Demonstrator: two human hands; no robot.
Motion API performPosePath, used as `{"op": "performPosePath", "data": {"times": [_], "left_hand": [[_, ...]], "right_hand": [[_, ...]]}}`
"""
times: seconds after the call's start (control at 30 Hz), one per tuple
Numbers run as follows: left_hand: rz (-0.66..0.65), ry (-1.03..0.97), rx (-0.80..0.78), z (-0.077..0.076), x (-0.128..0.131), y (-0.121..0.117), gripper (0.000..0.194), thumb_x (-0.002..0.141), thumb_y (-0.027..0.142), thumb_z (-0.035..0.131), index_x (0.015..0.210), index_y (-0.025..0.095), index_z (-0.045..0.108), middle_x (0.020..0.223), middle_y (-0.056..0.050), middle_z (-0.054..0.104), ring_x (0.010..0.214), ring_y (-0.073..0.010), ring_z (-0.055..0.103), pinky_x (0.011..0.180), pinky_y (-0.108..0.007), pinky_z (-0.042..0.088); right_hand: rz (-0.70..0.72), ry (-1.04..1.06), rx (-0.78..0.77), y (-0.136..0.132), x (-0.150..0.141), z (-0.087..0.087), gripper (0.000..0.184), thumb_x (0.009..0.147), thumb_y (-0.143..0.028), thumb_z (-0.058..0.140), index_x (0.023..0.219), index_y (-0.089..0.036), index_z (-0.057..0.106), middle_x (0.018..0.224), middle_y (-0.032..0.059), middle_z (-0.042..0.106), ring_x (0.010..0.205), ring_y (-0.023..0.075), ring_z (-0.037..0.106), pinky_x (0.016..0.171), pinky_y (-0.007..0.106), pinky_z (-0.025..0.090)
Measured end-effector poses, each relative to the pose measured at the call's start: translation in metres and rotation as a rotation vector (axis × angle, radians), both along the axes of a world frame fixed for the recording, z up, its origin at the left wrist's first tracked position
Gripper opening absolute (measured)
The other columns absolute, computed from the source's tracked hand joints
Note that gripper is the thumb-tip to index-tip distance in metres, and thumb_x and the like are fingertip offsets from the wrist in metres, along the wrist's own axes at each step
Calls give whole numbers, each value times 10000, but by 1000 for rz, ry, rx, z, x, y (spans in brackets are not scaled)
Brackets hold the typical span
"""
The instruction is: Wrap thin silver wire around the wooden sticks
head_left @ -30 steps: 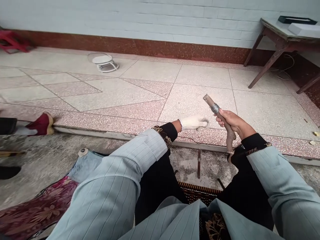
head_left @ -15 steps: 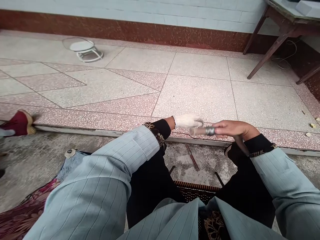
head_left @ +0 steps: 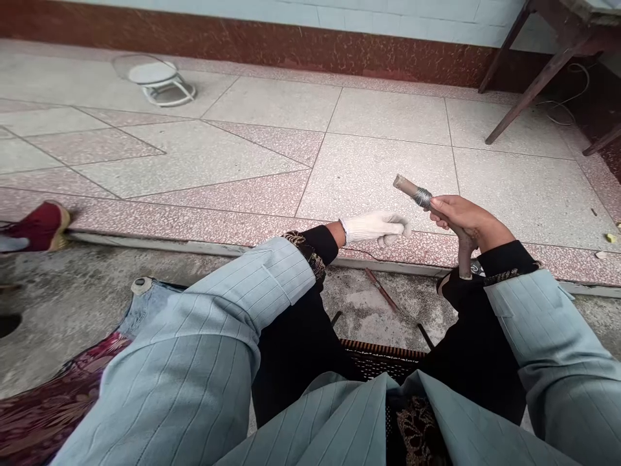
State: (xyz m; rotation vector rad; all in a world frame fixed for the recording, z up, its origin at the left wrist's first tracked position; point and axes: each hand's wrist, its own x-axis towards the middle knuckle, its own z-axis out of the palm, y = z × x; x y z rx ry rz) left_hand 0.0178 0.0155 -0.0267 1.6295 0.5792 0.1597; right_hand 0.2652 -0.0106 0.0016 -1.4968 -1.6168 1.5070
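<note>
My right hand (head_left: pixel 458 215) is wrapped around a crooked wooden stick (head_left: pixel 405 186) that slants up to the left. Near its upper end, just past my fingers, a band of silvery wire (head_left: pixel 422 197) is wound around it; the lower end bends down below my wrist. My left hand (head_left: pixel 379 228), in a white knitted glove, is held to the left of the stick, apart from it. Its fingers are curled, and what they hold, if anything, cannot be made out. Below both hands, between my knees, a thin brown rod (head_left: pixel 381 289) with a small metal part appears at a slant.
A step edge (head_left: pixel 233 250) runs across in front of me, with a tiled floor (head_left: pixel 378 155) beyond. A small white stool (head_left: pixel 167 87) stands farther left, a wooden table (head_left: pixel 548 84) at the right. A person's red shoe (head_left: pixel 43 226) and patterned cloth (head_left: pixel 68 382) are at left.
The stick swung down to nearly level, close to my left hand, then back up to a slant. The thin brown rod turned from upright to slanting. My view shifted slightly.
</note>
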Motion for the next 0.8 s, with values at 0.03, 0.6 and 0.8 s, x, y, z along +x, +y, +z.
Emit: {"op": "performPosePath", "data": {"times": [0.03,0.6,0.8], "left_hand": [[-15,2,-2,0,-1,1,286,887,418,569,977,156,636,700,13,508,573,-80,459,537,-212,381],[31,289,453,8,-5,12,225,897,302,466,964,155,624,705,10,547,572,-93,477,553,-230,356],[118,291,355,0,-3,16,222,902,310,482,955,146,622,700,-3,560,578,-95,499,561,-227,384]], "right_hand": [[15,108,-25,-3,1,4,397,895,-589,579,859,-197,535,676,14,468,527,108,375,483,261,344],[856,-283,-88,-10,-10,-14,484,916,-620,509,845,-145,573,692,-16,437,623,110,389,574,255,334],[691,-695,-23,0,-17,-26,397,944,-525,474,815,-161,567,705,37,525,619,145,444,575,289,328]]}}
